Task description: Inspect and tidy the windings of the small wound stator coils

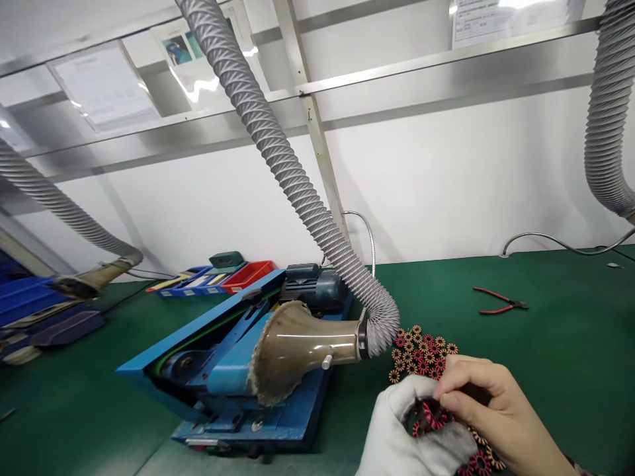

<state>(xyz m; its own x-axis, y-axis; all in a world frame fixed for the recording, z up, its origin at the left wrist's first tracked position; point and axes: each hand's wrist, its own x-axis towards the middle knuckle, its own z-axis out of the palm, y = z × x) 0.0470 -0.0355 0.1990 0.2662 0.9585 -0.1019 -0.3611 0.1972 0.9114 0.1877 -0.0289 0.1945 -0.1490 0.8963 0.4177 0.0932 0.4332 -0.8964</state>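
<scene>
Left hand (411, 430), white glove, cups red-black wound rings (430, 415) at bench (546, 370) front edge; bare right hand (489, 410) pinches them. Loose ring pile (421, 352) just behind, beside extraction hood (297, 347) w/ grey hose (297, 185). Red pliers (499, 301) near back edge, well apart.

Green felt bench mat (546, 357); blue metal belt machine (223, 370) with translucent brown plastic hood (292, 357); grey ribbed flexible hose (278, 158); red-handled pliers (499, 301); small ring coils (421, 354) wound red-and-black or copper-brown; white cloth glove, grey-soiled, on left hand (411, 436); red plastic tray (248, 274); white wall (446, 178).
</scene>
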